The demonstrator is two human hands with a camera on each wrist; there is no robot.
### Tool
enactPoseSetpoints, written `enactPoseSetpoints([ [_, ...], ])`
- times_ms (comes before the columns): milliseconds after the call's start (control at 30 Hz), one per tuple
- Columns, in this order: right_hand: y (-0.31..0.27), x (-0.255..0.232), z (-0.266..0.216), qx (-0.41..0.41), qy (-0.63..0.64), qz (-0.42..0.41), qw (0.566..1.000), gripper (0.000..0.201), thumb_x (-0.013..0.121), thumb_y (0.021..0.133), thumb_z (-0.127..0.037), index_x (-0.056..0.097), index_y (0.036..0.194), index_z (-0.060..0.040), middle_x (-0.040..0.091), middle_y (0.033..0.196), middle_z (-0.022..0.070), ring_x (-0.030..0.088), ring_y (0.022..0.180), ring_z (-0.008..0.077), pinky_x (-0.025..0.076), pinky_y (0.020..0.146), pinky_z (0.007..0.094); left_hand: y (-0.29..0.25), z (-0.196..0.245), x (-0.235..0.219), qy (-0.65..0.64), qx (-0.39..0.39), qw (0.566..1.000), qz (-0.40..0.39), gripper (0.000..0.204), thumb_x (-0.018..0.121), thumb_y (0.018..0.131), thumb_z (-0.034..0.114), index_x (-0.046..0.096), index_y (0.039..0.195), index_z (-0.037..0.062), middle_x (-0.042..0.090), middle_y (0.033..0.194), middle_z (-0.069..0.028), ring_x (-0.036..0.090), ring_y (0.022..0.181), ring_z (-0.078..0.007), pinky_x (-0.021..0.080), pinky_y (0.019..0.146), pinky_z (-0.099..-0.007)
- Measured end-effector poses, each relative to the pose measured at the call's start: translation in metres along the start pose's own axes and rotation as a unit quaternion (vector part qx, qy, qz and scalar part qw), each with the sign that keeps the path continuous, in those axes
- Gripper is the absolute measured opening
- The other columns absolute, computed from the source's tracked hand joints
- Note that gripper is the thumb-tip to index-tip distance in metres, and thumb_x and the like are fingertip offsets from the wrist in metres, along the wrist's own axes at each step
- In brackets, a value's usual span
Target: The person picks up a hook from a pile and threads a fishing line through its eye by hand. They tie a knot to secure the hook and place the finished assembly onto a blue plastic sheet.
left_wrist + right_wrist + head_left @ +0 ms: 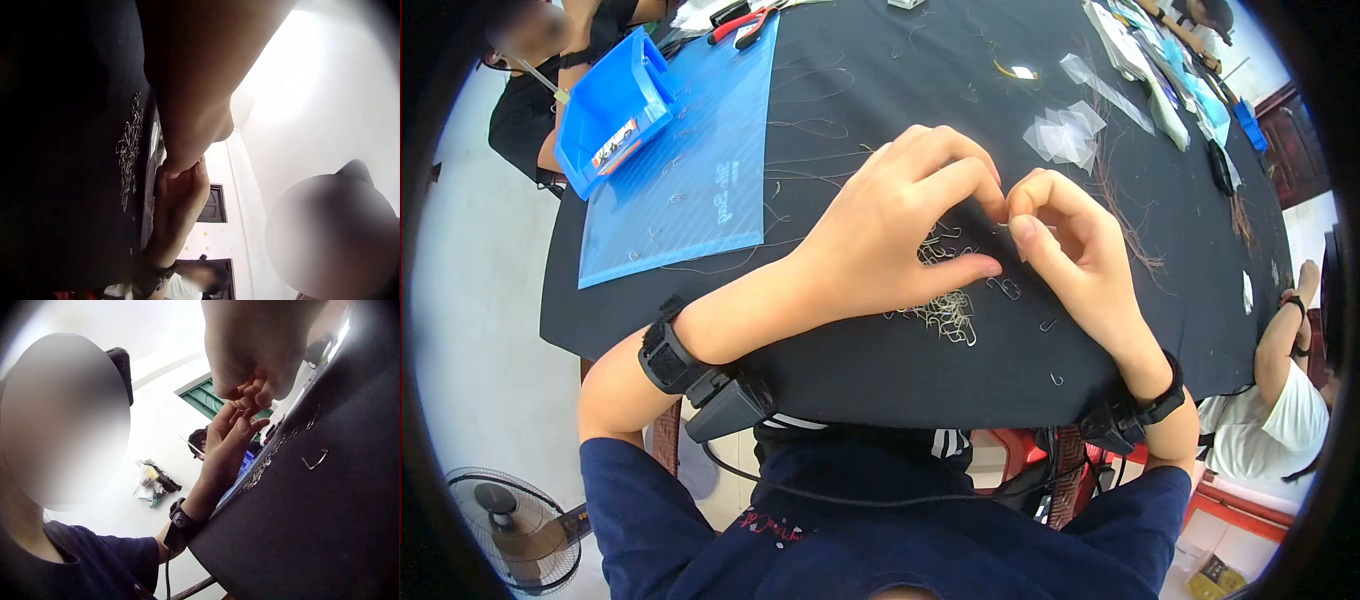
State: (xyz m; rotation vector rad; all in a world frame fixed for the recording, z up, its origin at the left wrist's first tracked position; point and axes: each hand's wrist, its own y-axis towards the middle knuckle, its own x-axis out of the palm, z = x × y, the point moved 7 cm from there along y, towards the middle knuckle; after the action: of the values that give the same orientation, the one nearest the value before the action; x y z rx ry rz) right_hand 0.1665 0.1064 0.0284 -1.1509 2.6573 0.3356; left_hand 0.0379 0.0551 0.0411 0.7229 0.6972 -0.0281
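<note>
Both hands meet above a black-covered table. My right hand (1080, 235) pinches a thin metal piece, most likely a fishhook (1003, 225), between thumb and forefinger; most of it is hidden by the fingertips. From the left, my left hand (910, 220) reaches in with bent fingers whose tips come right up to the right fingertips, its thumb (975, 268) spread apart. Beneath the hands lies a pile of small metal fishhooks (948, 318). Several loose ones lie to its right, including a single hook (1056, 379) near the table edge. In the right wrist view, a loose hook (317, 460) shows large.
A blue bin (615, 110) sits on a blue plastic folder (700, 190) at left, with red-handled pliers (745, 25) behind. Fine lines (820, 125) trail from the folder. Clear plastic bags (1065, 135) and brownish strands (1125, 210) lie at right. Other people sit round the table.
</note>
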Motion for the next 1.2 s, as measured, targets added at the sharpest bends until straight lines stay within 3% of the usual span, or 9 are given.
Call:
enactPoseSetpoints([
  [300, 0.001, 0.001, 0.0, -0.01, -0.017, 0.01, 1.0, 0.014, 0.06, 0.093, -0.015, 0.058, 0.098, -0.0021, 0.058, 0.089, -0.0006, 0.056, 0.083, 0.0052, 0.046, 0.067, 0.0211, -0.003, -0.007, -0.006, -0.039, -0.011, 0.998, 0.049, 0.014, 0.073, 0.074, 0.002, 0.062, 0.082, 0.0036, 0.059, 0.095, -0.0069, 0.06, 0.09, -0.0199, 0.047, 0.079, -0.0307],
  [500, 0.002, -0.003, -0.005, -0.061, -0.025, 0.03, 0.997, 0.014, 0.063, 0.091, -0.016, 0.06, 0.097, -0.003, 0.06, 0.087, -0.001, 0.056, 0.079, 0.0038, 0.042, 0.057, 0.018, -0.001, -0.004, -0.004, -0.038, -0.036, 0.998, 0.034, 0.011, 0.071, 0.075, 0.001, 0.062, 0.081, 0.0026, 0.058, 0.092, -0.0072, 0.06, 0.088, -0.019, 0.047, 0.078, -0.0294],
  [600, 0.002, -0.004, -0.006, -0.067, -0.1, 0.024, 0.992, 0.011, 0.065, 0.089, -0.012, 0.061, 0.094, -0.0028, 0.06, 0.085, -0.0011, 0.055, 0.074, 0.0023, 0.038, 0.052, 0.0172, -0.003, -0.006, -0.005, -0.045, -0.048, 0.997, 0.036, 0.01, 0.071, 0.076, 0.002, 0.062, 0.08, 0.0023, 0.058, 0.09, -0.0066, 0.059, 0.087, -0.0176, 0.046, 0.077, -0.0289],
  [800, 0.003, -0.003, -0.009, -0.086, -0.095, 0.066, 0.99, 0.006, 0.065, 0.087, -0.006, 0.063, 0.091, -0.0028, 0.061, 0.084, -0.001, 0.053, 0.07, 0.0012, 0.035, 0.049, 0.0175, -0.005, -0.008, -0.009, -0.072, -0.047, 0.994, 0.06, 0.008, 0.07, 0.079, 0.003, 0.062, 0.081, 0.0024, 0.058, 0.088, -0.0054, 0.056, 0.082, -0.0136, 0.044, 0.073, -0.0262],
  [900, 0.001, -0.006, -0.018, -0.119, -0.151, 0.081, 0.978, 0.008, 0.067, 0.081, -0.001, 0.063, 0.088, -0.002, 0.06, 0.082, 0.0019, 0.055, 0.068, 0.0057, 0.039, 0.05, 0.0194, -0.005, -0.01, -0.007, -0.096, -0.059, 0.992, 0.05, 0.008, 0.069, 0.081, 0.005, 0.061, 0.08, 0.002, 0.058, 0.088, -0.0051, 0.054, 0.08, -0.0121, 0.043, 0.072, -0.0248],
  [967, -0.001, -0.004, -0.028, -0.191, -0.222, 0.081, 0.953, 0.012, 0.068, 0.075, 0.003, 0.062, 0.085, -0.0015, 0.059, 0.081, 0.004, 0.056, 0.067, 0.0099, 0.041, 0.051, 0.0219, -0.005, -0.011, -0.003, -0.11, -0.068, 0.991, 0.04, 0.009, 0.068, 0.082, 0.006, 0.06, 0.08, 0.0014, 0.058, 0.085, -0.0048, 0.054, 0.079, -0.0113, 0.042, 0.072, -0.0242],
  [1100, -0.007, 0.002, -0.042, -0.279, -0.32, 0.094, 0.901, 0.019, 0.068, 0.068, 0.007, 0.061, 0.084, -0.0006, 0.058, 0.079, 0.0065, 0.056, 0.065, 0.0169, 0.045, 0.053, 0.0264, -0.013, -0.022, 0.014, -0.301, -0.22, 0.928, -0.003, 0.011, 0.067, 0.083, 0.007, 0.059, 0.078, 0.0009, 0.056, 0.078, -0.0038, 0.054, 0.076, -0.0104, 0.041, 0.071, -0.0246],
  [1167, -0.006, 0.005, -0.042, -0.278, -0.315, 0.086, 0.903, 0.018, 0.068, 0.068, 0.007, 0.06, 0.083, -0.0001, 0.057, 0.078, 0.0063, 0.056, 0.065, 0.0154, 0.045, 0.054, 0.0258, -0.017, -0.025, 0.02, -0.376, -0.283, 0.882, -0.027, 0.013, 0.067, 0.083, 0.008, 0.058, 0.077, 0.0011, 0.055, 0.075, -0.0031, 0.053, 0.075, -0.0097, 0.041, 0.071, -0.0249],
  [1200, -0.006, 0.006, -0.041, -0.277, -0.313, 0.083, 0.905, 0.018, 0.068, 0.068, 0.007, 0.06, 0.082, 0.0001, 0.057, 0.078, 0.0061, 0.055, 0.065, 0.0146, 0.045, 0.054, 0.0256, -0.014, -0.023, 0.015, -0.314, -0.226, 0.922, -0.015, 0.013, 0.068, 0.082, 0.007, 0.058, 0.076, 0.0015, 0.055, 0.076, -0.0036, 0.053, 0.075, -0.0111, 0.041, 0.07, -0.0256],
])
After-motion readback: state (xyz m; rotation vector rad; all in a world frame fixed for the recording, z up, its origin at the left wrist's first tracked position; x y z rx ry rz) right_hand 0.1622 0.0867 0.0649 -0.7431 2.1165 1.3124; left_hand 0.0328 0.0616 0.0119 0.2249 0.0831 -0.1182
